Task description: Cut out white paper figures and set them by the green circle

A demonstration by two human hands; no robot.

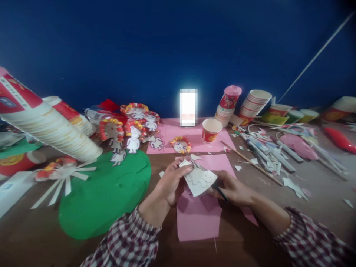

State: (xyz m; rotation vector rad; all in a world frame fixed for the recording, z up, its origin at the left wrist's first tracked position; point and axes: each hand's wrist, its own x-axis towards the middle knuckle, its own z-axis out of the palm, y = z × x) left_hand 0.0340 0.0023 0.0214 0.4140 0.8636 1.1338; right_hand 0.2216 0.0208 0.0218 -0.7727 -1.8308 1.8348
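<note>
A white piece of paper [198, 181] with a dark drawn outline is pinched in my left hand [175, 178], the thumb on its upper left part. My right hand [232, 187] is closed around the dark handles of a pair of scissors [221, 193], partly hidden by the fingers and the paper. A blade shows at the paper's upper edge. Beneath both hands lies pink paper [198, 222]. Just beyond them, a round ornament [180, 144] in red and yellow with a drawn face rests on another pink sheet [191, 135].
A green sheet [111, 200] lies at left, beside stacked paper cups [55, 126] and ring ornaments with paper figures [133, 139]. A red cup [211, 129] stands behind my hands. At right are a wooden stick [253, 163], pens [267, 148], scraps and more cups [254, 105]. A glowing screen [188, 107] stands behind.
</note>
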